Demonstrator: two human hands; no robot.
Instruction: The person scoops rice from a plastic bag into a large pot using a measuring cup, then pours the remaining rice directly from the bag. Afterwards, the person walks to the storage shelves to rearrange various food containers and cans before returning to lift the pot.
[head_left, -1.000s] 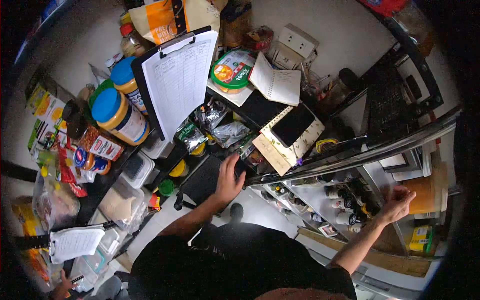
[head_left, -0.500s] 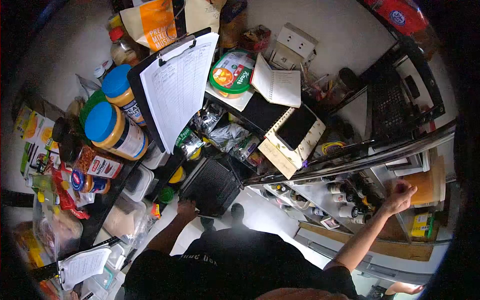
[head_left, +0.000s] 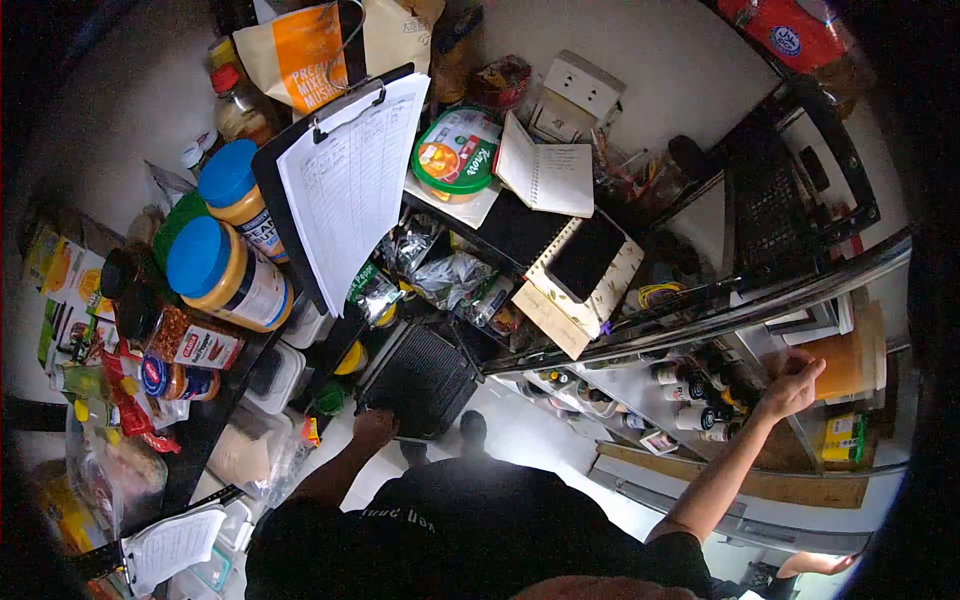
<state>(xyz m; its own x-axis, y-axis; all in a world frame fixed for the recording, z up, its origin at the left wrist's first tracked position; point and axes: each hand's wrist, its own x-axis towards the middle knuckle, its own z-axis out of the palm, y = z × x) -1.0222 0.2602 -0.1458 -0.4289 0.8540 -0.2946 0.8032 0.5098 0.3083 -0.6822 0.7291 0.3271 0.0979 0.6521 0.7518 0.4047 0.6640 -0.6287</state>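
Left hand [head_left: 375,428]: below centre-left of frame; grip appears closed on the near-left corner of the ribbed black panel [head_left: 425,375], presumably to steady it by its edge.
Ribbed black panel: centre of frame, between the person's body and the packets; exact kind cannot be told.
Right hand [head_left: 795,388]: right of frame; fingers bent, grip narrow. Whether anything is held: cannot tell. Arm spread wide, possibly for balance.
Other person's hand [head_left: 830,563]: lower right edge of frame, apart from the wearer's hands.
Bottles [head_left: 695,417]: right of centre, in rows on shelving, just left of the right hand.
Orange-brown container [head_left: 845,362]: right edge, just beside the right hand's fingertips.
Foil packets [head_left: 450,275]: centre, beyond the panel; crowded together, limiting clearance there.
Clipboard [head_left: 345,190]: upper left of centre; sheets face the wearer, likely for reading. It hides what lies behind.
Blue-lidded jars [head_left: 235,275]: left of the clipboard, close together.
Phone [head_left: 587,258]: right of upper centre, on a patterned notebook [head_left: 622,282], presumably kept within reach.
Green-lidded tub [head_left: 455,150]: upper centre, beside an open notebook [head_left: 550,175].
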